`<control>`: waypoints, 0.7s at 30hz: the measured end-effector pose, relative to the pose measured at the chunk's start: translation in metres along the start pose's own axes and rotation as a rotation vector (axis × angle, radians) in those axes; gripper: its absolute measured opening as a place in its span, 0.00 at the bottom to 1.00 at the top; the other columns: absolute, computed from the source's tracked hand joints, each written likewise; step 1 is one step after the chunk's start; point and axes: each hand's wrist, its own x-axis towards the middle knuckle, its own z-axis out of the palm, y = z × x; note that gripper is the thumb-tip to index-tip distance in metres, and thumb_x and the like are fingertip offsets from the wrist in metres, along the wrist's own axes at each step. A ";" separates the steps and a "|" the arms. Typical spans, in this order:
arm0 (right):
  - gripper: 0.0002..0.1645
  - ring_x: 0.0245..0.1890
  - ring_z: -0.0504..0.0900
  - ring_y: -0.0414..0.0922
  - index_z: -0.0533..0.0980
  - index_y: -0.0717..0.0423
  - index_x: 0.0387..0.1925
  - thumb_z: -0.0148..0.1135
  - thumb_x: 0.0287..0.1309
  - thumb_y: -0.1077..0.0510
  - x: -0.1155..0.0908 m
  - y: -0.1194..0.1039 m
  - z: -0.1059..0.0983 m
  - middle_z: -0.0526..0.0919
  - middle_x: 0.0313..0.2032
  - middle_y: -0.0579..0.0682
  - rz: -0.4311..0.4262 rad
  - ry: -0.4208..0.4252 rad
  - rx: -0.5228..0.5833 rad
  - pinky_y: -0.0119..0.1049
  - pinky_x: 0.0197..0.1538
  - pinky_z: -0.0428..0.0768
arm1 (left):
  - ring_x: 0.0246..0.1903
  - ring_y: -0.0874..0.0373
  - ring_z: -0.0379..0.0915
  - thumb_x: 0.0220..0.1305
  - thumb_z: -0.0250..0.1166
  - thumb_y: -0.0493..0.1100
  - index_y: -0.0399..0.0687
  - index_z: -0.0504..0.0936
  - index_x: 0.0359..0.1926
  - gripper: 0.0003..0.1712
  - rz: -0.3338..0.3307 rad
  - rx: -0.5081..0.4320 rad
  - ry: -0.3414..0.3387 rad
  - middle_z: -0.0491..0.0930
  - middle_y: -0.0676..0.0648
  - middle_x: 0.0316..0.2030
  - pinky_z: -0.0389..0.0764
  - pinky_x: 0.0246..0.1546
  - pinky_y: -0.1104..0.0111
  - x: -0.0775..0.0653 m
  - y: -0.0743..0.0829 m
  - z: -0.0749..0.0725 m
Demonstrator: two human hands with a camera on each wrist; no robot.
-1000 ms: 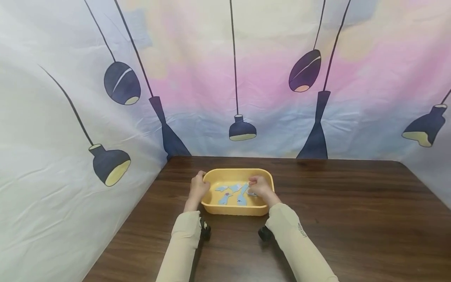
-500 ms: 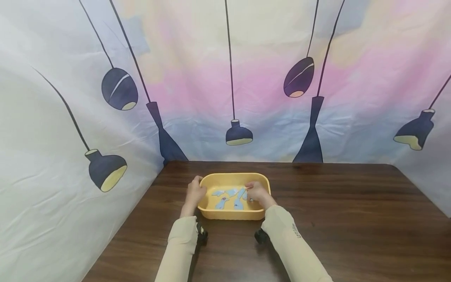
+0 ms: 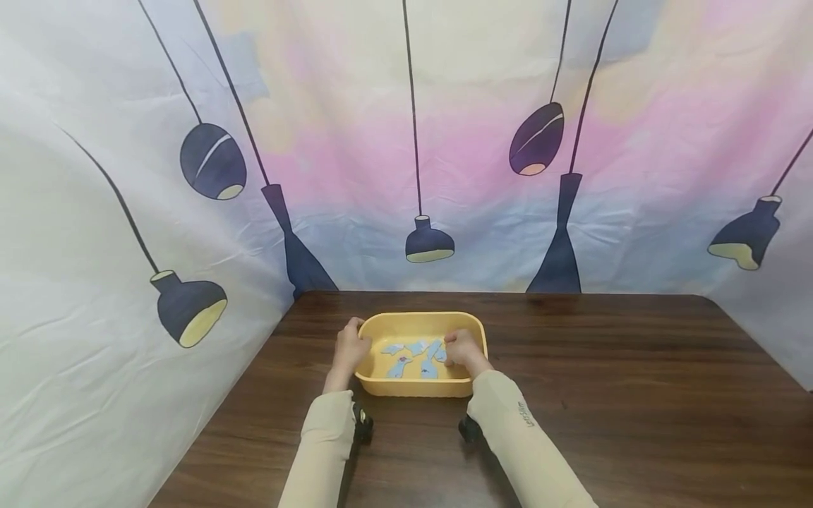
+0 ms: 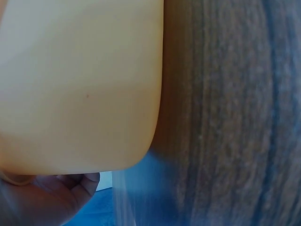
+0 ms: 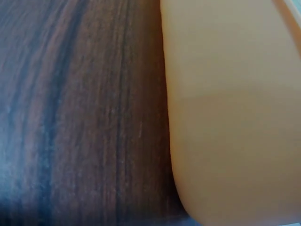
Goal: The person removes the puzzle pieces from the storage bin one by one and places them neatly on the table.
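Observation:
A yellow plastic basin stands on the wooden table. In it lie several flat, irregular light-blue pieces, some with small reddish marks. My left hand grips the basin's left end, thumb over the rim and fingers outside. The left wrist view shows the curled fingers against the wall. Inside the right end is my right hand, its fingers pointing down and left, right beside a light-blue piece. I cannot tell whether those fingers pinch anything. In the right wrist view only the basin's outer wall and table show.
The dark wooden table extends far to the right of the basin. Behind it hangs a pastel cloth backdrop printed with dark lamps, which also runs along the left side. Black wrist devices sit under both sleeves.
My right hand has moved slightly lower within the basin's right end, and the piece by its fingers shows more plainly. The left hand keeps its hold. The head view has tilted slightly.

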 end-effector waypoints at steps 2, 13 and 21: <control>0.27 0.39 0.76 0.48 0.75 0.71 0.52 0.55 0.45 0.77 0.000 -0.001 0.000 0.79 0.53 0.65 -0.013 0.010 -0.040 0.30 0.35 0.76 | 0.37 0.45 0.78 0.60 0.55 0.33 0.32 0.74 0.55 0.21 0.001 -0.003 0.002 0.81 0.31 0.42 0.78 0.38 0.57 0.000 0.000 -0.001; 0.24 0.32 0.73 0.46 0.78 0.68 0.46 0.58 0.41 0.77 0.000 0.000 0.003 0.80 0.45 0.62 -0.012 -0.007 -0.069 0.31 0.33 0.74 | 0.37 0.46 0.77 0.60 0.54 0.33 0.32 0.73 0.55 0.21 -0.019 -0.014 -0.014 0.81 0.31 0.43 0.78 0.38 0.58 -0.002 -0.001 -0.002; 0.32 0.41 0.80 0.50 0.74 0.68 0.56 0.58 0.44 0.79 -0.002 -0.004 -0.001 0.75 0.59 0.67 0.008 -0.093 0.092 0.30 0.32 0.75 | 0.33 0.48 0.76 0.59 0.55 0.33 0.32 0.74 0.56 0.22 -0.016 -0.016 0.000 0.81 0.32 0.39 0.77 0.34 0.61 0.000 -0.001 -0.001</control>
